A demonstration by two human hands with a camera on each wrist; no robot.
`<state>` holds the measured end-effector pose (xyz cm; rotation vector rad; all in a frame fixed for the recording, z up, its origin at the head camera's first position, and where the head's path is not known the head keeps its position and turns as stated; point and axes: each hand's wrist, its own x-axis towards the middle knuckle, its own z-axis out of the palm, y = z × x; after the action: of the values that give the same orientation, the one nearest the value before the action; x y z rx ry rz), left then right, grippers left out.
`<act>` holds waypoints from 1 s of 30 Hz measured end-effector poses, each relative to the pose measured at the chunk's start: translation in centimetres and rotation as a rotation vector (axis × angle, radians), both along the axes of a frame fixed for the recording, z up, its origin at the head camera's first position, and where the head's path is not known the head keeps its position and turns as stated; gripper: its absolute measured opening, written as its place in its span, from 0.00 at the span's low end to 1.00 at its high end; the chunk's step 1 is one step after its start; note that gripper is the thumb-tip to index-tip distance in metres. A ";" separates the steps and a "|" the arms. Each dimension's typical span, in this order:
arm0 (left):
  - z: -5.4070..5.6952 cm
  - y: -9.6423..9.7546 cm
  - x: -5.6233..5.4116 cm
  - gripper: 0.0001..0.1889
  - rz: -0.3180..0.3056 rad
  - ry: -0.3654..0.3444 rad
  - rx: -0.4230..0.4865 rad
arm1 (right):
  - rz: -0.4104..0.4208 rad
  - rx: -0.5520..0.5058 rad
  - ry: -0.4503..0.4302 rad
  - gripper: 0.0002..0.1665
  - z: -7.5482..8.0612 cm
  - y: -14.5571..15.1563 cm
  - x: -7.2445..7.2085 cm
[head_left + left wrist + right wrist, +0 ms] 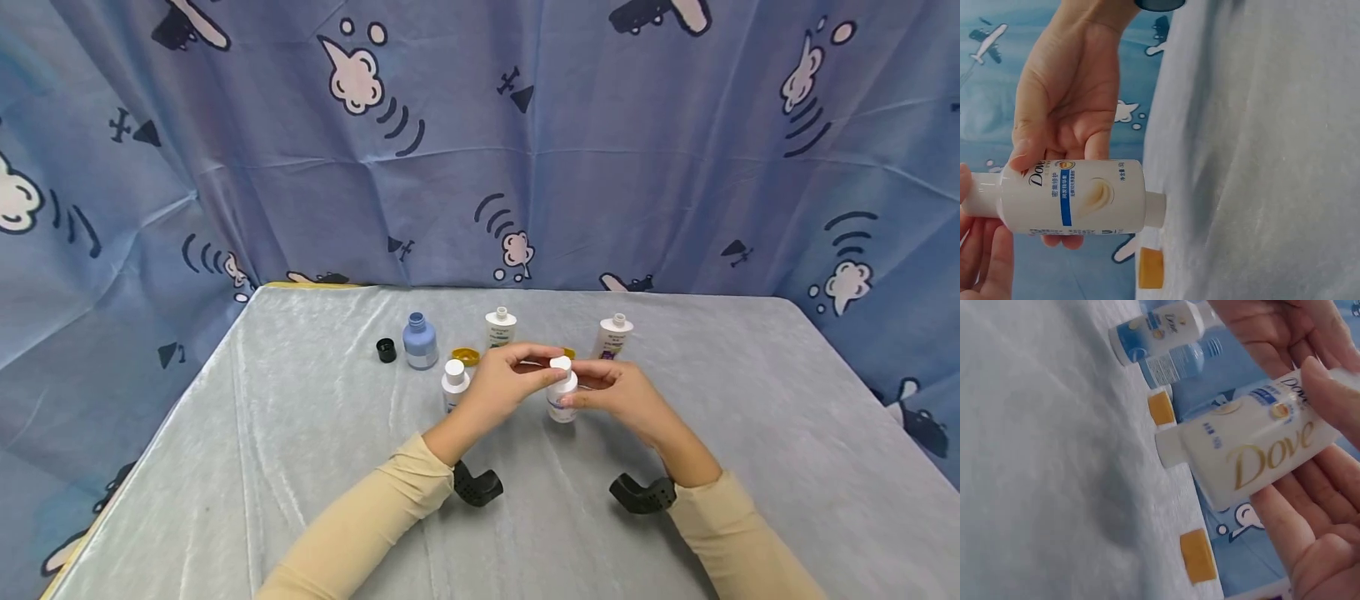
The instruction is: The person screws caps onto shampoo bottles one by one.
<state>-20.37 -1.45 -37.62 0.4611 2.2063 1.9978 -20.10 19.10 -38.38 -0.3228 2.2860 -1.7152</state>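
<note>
Presently: one bottle (562,413), gripped by right hand (624,395); its cap (560,363), pinched by left hand (504,383). Advised: bottle held still, cap turned squarely.

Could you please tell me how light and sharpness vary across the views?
Head view: brightest, the held bottle with a label too small to read; left wrist: dimmer, yet that label fairly crisp; right wrist: dim and hazy, fine label print blurred, a soft shadow on the tablecloth.
</note>
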 end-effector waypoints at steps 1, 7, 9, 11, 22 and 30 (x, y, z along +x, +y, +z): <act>0.0 0.2 -0.1 0.17 -0.001 0.002 -0.010 | 0.004 -0.002 -0.009 0.37 -0.2 0.1 -0.2; -0.2 1.0 -0.7 0.15 -0.019 0.011 -0.041 | 0.016 -0.006 -0.031 0.38 -0.7 0.9 -0.8; -0.4 1.2 -0.8 0.15 -0.022 0.016 -0.053 | 0.019 0.000 -0.032 0.38 -0.8 1.2 -0.9; -0.5 1.4 -0.8 0.14 -0.020 0.019 -0.067 | 0.025 0.001 -0.033 0.37 -0.9 1.4 -1.0; -0.8 2.5 -0.9 0.14 -0.009 0.047 -0.100 | 0.074 -0.015 -0.018 0.37 -1.5 2.3 -1.4; -1.3 2.8 -0.8 0.14 0.000 0.050 -0.120 | 0.094 -0.002 -0.008 0.36 -2.0 2.5 -1.6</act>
<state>-21.20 1.35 -38.88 0.5013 2.3396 1.8597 -21.73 21.63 -40.42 -0.4161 2.2271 -1.6694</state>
